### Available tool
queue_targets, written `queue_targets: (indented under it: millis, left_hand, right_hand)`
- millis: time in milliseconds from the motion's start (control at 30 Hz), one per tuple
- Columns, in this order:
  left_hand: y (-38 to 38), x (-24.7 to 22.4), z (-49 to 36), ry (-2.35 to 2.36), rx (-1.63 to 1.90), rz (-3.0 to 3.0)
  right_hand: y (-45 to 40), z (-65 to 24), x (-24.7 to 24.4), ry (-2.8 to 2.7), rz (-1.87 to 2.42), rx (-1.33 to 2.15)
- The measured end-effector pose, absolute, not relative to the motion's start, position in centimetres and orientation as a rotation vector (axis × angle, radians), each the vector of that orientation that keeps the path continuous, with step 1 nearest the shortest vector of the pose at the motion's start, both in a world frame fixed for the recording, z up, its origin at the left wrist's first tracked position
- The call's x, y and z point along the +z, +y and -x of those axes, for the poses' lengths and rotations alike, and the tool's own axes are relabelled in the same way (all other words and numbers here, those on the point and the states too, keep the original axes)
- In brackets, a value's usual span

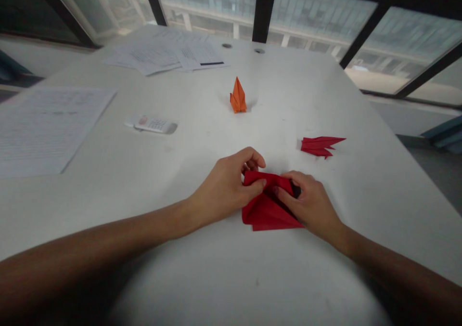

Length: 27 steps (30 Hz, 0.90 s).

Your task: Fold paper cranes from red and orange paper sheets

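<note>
A partly folded sheet of red origami paper point(269, 213) lies low over the white table point(202, 273), its upper flap lifted and creased. My left hand point(231, 184) grips the paper's upper left edge, thumb on the flap and fingers curled behind it. On the other side, my right hand point(312, 198) pinches the right edge, its thumb inside the fold. Both thumbs are close together near the middle of the flap. Parts of the fingers behind the paper are hidden. Beyond the hands stand an orange paper crane point(238, 97) and, to the right, a red folded paper figure point(319, 146) lying flat.
A small white packet or tube with print point(153, 124) lies left of centre. One printed sheet point(46, 128) is at the far left, and several papers point(162, 51) overlap at the back. Windows point(212, 8) rise behind the table, whose right edge slopes away beside my right arm.
</note>
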State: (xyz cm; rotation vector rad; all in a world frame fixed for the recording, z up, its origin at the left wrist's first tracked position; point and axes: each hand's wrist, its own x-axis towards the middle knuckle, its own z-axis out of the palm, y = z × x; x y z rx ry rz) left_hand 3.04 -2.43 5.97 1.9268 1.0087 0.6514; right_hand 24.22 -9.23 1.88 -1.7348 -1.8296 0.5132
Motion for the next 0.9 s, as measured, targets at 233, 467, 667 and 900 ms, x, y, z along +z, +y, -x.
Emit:
queue_targets:
  millis: [233,467,667,900]
  left_hand:
    - [-2.3,5.5,-2.9,1.008,0.7,-1.946]
    - [-1.5,4.6,-2.9,1.002,0.716,-1.835]
    - [-1.4,3.9,-2.8,0.954,0.729,-1.563]
    - [-1.4,4.1,-2.8,1.116,0.738,-1.719]
  right_hand:
    - [-9.0,-24.7,1.6,-1.881,1.78,0.35]
    - [-9.8,-25.0,1.3,-2.114,1.542,0.284]
    - [-10.1,-25.0,1.7,-2.27,1.356,0.296]
    - [-10.1,-25.0,1.4,-2.191,1.414,0.361]
